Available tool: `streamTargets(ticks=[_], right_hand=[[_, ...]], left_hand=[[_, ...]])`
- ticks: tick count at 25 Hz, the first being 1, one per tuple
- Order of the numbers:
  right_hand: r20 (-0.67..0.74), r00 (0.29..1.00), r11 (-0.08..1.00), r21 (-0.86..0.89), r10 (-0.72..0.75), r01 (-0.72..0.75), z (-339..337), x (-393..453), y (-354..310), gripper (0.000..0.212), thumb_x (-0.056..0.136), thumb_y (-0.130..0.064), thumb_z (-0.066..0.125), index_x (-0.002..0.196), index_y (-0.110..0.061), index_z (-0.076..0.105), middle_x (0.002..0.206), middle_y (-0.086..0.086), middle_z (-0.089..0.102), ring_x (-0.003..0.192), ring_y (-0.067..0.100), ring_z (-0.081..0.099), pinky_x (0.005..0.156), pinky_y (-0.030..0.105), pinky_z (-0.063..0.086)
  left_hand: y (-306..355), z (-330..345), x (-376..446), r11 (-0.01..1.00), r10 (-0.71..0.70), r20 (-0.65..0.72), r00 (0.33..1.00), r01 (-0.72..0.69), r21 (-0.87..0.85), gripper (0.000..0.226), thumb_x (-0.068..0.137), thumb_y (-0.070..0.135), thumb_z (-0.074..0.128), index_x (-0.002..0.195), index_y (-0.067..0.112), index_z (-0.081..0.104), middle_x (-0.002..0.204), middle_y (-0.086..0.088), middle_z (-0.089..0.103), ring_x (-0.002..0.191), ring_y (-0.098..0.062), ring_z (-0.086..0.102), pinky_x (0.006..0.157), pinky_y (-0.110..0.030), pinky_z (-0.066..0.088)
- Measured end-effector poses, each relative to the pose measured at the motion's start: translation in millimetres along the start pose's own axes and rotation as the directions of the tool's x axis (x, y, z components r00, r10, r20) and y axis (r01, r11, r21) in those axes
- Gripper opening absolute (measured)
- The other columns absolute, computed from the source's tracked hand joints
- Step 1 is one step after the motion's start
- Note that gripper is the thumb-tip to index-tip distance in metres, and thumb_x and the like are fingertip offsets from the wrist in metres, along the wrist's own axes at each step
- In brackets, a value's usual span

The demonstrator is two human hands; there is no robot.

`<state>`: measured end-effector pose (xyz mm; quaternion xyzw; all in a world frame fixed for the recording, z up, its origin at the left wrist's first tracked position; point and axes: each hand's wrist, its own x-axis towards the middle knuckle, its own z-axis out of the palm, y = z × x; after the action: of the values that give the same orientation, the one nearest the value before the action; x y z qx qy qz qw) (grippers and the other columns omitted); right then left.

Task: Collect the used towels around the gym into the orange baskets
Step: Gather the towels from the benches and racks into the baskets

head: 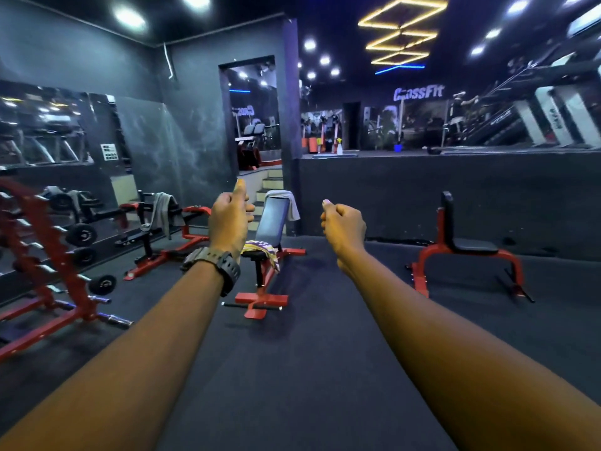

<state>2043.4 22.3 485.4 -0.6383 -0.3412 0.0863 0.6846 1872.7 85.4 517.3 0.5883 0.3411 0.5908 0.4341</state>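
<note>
Towels are waiting on the benches: a grey towel (290,203) is hanging over the top of the tilted bench (271,222) in the middle, a striped towel (263,250) is lying on its seat, and another grey towel (162,211) is draping over the bench to its left. Left hand (231,219) and right hand (343,224) are reaching toward the tilted bench, fingers curling in and holding nothing. I think grabbing both towels there first is smart. No orange basket is showing.
</note>
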Motion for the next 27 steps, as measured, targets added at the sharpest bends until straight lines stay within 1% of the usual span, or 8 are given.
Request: streamTargets(ticks=[3,6,9,12,16,19,24,27], right_hand=[[-0.002,1.0,0.999,-0.014,-0.029,0.029,26,69,18,0.049,0.092,-0.047,0.055,0.066,-0.006,0.064,0.075,0.014,0.072,0.075,0.033,0.067,0.077,0.054,0.057],[0.004,0.999,0.999,-0.025,-0.032,0.032,63,147,43,0.049,0.094,-0.044,0.056,0.069,-0.004,0.066,0.07,0.008,0.071,0.067,0.022,0.061,0.079,0.053,0.057],[0.001,1.0,1.0,-0.008,-0.019,0.019,99,221,57,0.045,0.095,-0.043,0.057,0.063,-0.011,0.065,0.064,-0.002,0.067,0.065,0.019,0.06,0.079,0.05,0.057],[0.014,0.999,0.999,0.014,-0.043,0.043,133,292,69,0.043,0.097,-0.042,0.057,0.063,-0.016,0.064,0.066,-0.001,0.066,0.066,0.018,0.058,0.077,0.049,0.057],[0.032,0.999,0.999,0.031,-0.043,0.043,175,400,111,0.045,0.095,-0.042,0.057,0.058,-0.019,0.061,0.064,-0.002,0.065,0.067,0.019,0.058,0.08,0.052,0.056],[0.042,0.998,0.997,0.053,-0.055,0.053,200,481,149,0.045,0.097,-0.041,0.057,0.058,-0.019,0.06,0.063,-0.004,0.065,0.066,0.018,0.058,0.081,0.051,0.056],[0.061,0.998,0.998,0.068,-0.018,0.014,245,649,209,0.042,0.097,-0.039,0.057,0.06,-0.018,0.063,0.066,-0.003,0.066,0.068,0.018,0.059,0.082,0.051,0.057],[0.081,0.997,0.998,0.056,-0.015,0.011,279,728,238,0.043,0.097,-0.039,0.057,0.058,-0.02,0.061,0.064,-0.004,0.064,0.067,0.018,0.059,0.081,0.051,0.056]], left_hand=[[-37,35,60,0.999,0.003,0.006,1.0,-0.002,-0.036,0.04,0.1,0.053,0.046,0.091,0.016,0.057,0.078,0.0,0.058,0.06,-0.012,0.049,0.052,-0.026,0.037],[-78,68,138,1.0,-0.004,-0.005,1.0,0.004,-0.02,0.041,0.099,0.055,0.045,0.089,0.017,0.057,0.079,0.0,0.06,0.063,-0.015,0.051,0.058,-0.03,0.039],[-99,103,219,0.999,-0.026,-0.023,0.999,0.025,-0.038,0.038,0.101,0.05,0.045,0.092,0.015,0.057,0.079,-0.001,0.059,0.064,-0.014,0.051,0.059,-0.028,0.04],[-115,140,287,0.997,-0.033,-0.012,0.999,0.033,-0.072,0.039,0.103,0.047,0.044,0.103,0.011,0.058,0.079,0.0,0.06,0.063,-0.012,0.052,0.053,-0.023,0.041],[-158,204,379,0.988,-0.06,0.016,0.998,0.062,-0.138,0.036,0.104,0.047,0.043,0.1,0.012,0.053,0.076,-0.002,0.053,0.058,-0.011,0.045,0.04,-0.017,0.034],[-196,256,444,0.99,-0.037,0.029,0.999,0.041,-0.136,0.036,0.104,0.046,0.043,0.102,0.011,0.053,0.079,-0.003,0.053,0.059,-0.01,0.045,0.042,-0.017,0.033],[-257,348,569,0.993,-0.063,-0.006,0.998,0.062,-0.103,0.039,0.103,0.045,0.045,0.106,0.007,0.055,0.081,-0.007,0.058,0.061,-0.012,0.048,0.04,-0.014,0.036],[-290,386,639,0.993,-0.062,-0.023,0.998,0.06,-0.1,0.04,0.103,0.047,0.044,0.104,0.008,0.056,0.087,-0.009,0.06,0.064,-0.012,0.051,0.047,-0.017,0.04]])
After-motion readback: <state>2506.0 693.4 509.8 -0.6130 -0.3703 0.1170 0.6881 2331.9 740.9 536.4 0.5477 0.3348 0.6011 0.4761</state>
